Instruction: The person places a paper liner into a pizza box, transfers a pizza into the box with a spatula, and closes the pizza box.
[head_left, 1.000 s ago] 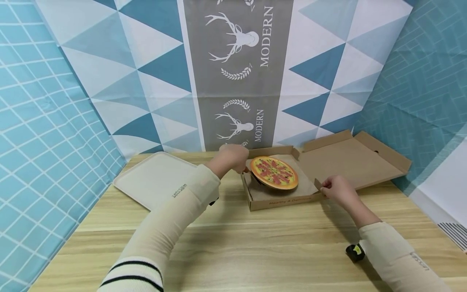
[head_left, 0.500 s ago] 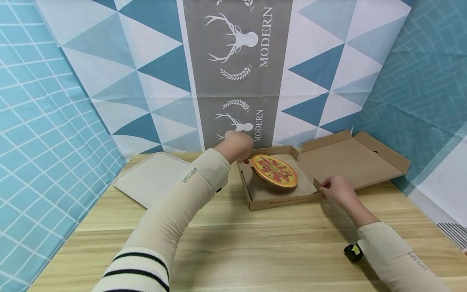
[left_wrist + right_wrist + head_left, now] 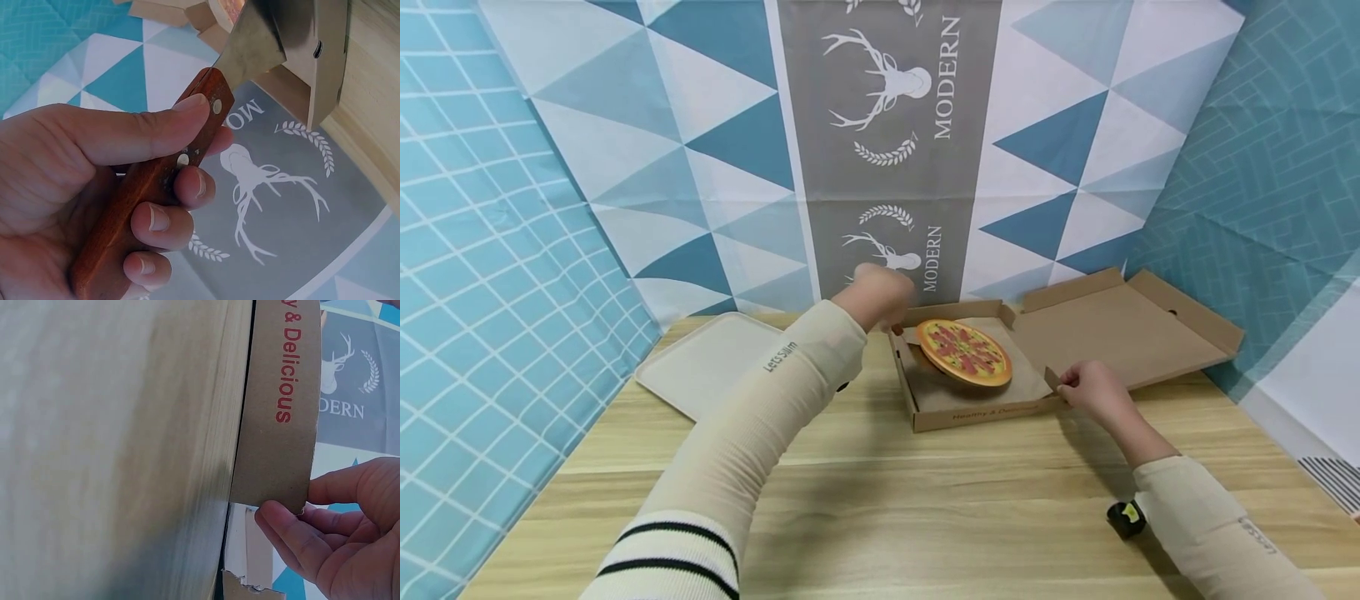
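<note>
The opening looks done: the cardboard box [image 3: 940, 419] on the tabletop [image 3: 925, 517] lies open, its lid [image 3: 1097, 329] laid back toward 3 o'clock, with 12 o'clock at the far wall. Loosening the pizza [image 3: 964, 352] seems only partly done. It is within the box walls, above the paper liner [image 3: 1032, 375], tilted with its 10 o'clock edge highest. A wooden-handled spatula [image 3: 150, 181] reaches it from 10 o'clock; the blade appears to run beneath, though how far cannot be told. Bringing the pizza clear of the box appears to be left; none of it is on the pale tray [image 3: 715, 358] at 9 o'clock from the box, partly hidden by the left sleeve [image 3: 775, 400].

The left hand [image 3: 878, 296], at 10 o'clock from the pizza, has its fingers wrapped around the spatula's handle, thumb laid along the top. The right hand [image 3: 1093, 392], between 3 and 4 o'clock from the pizza, pinches the end of the box's front wall between thumb and fingers, which probably steadies the box.
</note>
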The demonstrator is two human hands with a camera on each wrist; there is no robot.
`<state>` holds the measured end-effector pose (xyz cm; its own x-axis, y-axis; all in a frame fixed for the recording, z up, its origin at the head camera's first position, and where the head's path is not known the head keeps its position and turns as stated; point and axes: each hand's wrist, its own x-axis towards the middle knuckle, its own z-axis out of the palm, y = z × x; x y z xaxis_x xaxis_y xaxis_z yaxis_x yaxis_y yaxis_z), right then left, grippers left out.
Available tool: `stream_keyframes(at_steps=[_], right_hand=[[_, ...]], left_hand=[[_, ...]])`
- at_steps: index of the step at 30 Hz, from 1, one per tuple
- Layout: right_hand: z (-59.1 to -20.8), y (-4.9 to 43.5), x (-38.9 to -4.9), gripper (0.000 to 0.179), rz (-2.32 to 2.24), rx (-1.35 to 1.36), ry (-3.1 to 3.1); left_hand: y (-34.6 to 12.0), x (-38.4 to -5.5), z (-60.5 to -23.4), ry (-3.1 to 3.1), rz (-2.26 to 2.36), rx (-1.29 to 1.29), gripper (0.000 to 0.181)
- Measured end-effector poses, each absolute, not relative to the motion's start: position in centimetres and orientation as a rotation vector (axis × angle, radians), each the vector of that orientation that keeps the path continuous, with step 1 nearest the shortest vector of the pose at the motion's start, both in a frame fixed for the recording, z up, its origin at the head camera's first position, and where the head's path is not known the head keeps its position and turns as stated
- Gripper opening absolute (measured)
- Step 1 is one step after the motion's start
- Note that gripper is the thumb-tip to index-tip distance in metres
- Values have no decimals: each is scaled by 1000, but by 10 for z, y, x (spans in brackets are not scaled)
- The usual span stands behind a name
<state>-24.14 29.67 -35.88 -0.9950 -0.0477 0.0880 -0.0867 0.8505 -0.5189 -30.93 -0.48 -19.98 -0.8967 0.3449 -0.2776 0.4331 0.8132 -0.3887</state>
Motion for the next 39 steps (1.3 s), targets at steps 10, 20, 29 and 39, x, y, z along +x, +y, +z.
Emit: stream_keyframes(at_steps=[10,20,29,39], right_hand=[[-359,296,-241,17,818,100,-2945],[-360,296,-241,17,805,123,-2926],[-358,296,-240,19,822,110,-2944],[-358,295,-239,20,827,95,-2943]], left_hand=[[-11,-298,-186,2766,-740,572,27],[-16,-291,-176,2761,-808,567,21],[-15,-282,-165,2768,-907,504,20],[-6,-265,-160,2800,-986,292,19]])
